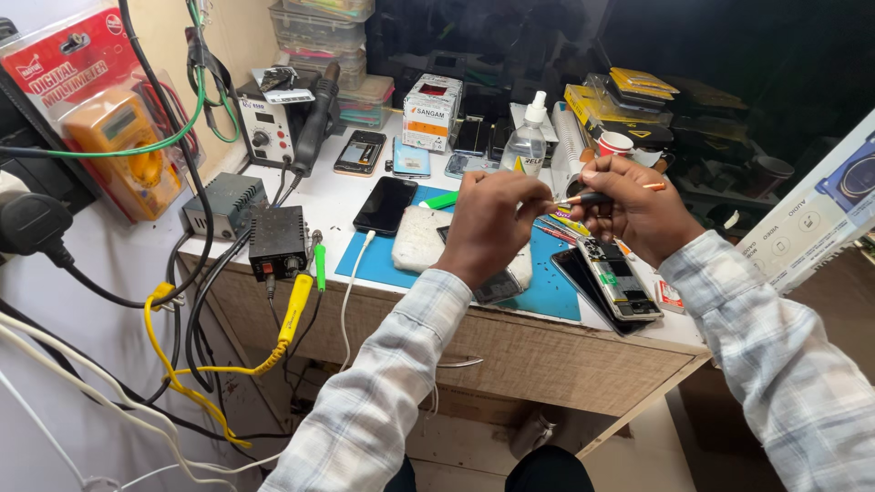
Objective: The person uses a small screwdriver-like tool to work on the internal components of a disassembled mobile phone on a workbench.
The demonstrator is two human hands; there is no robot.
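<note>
Orange-tipped, the slim screwdriver (602, 194) sits across my right hand (643, 214), fingers wrapped snug around its shaft so it stays level above the opened phone (620, 281). My left hand (492, 223) pinches narrow at the tool's tip, steadying it over the blue mat (383, 260), where loose parts can't roll away

1. A clear plastic bottle (527, 144) stands just beyond the hands.
2. A black phone (386, 204) lies face down, left of them.
3. A black power supply (278, 240) sits farther left.
4. A yellow multimeter (118, 150) hangs far left.
</note>
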